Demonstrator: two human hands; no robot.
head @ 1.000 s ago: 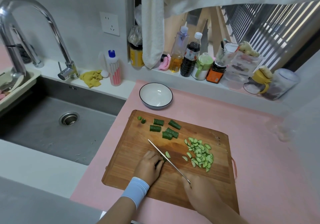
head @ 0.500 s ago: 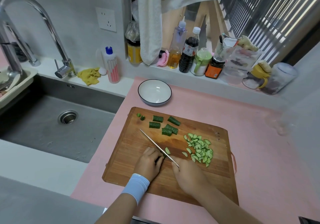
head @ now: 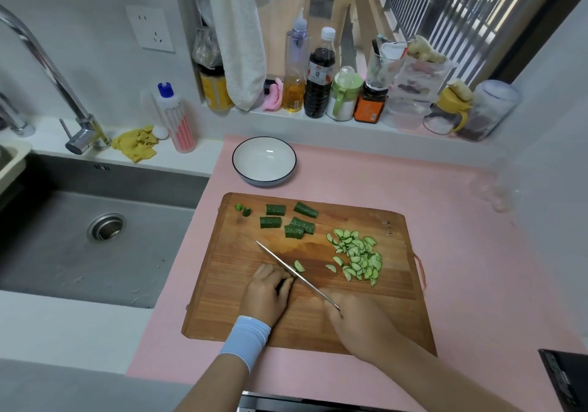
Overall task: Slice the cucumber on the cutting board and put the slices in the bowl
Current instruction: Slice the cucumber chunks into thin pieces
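Note:
A wooden cutting board [head: 241, 309] lies on a pink mat. My left hand [head: 266, 294] curls over a short cucumber piece, which it mostly hides. My right hand [head: 356, 319] grips a knife [head: 286, 266] whose blade runs diagonally up-left beside the left fingers. One fresh slice [head: 299, 266] rests against the blade. A pile of thin slices [head: 358, 255] sits on the board's right half. Several cucumber chunks [head: 288, 220] and two small end bits [head: 242, 209] lie along the far edge. An empty white bowl [head: 264, 160] with a dark rim stands behind the board.
A steel sink [head: 95, 230] with a faucet [head: 79, 134] lies to the left. Bottles and jars [head: 318, 74] line the windowsill behind the bowl. A yellow cloth [head: 135, 142] and a pink-striped bottle [head: 176, 118] sit by the sink. A towel [head: 238, 29] hangs above.
The knife went forward and then came back a little toward me along the cut. One more slice lies by the blade. My left hand stays on the cucumber piece.

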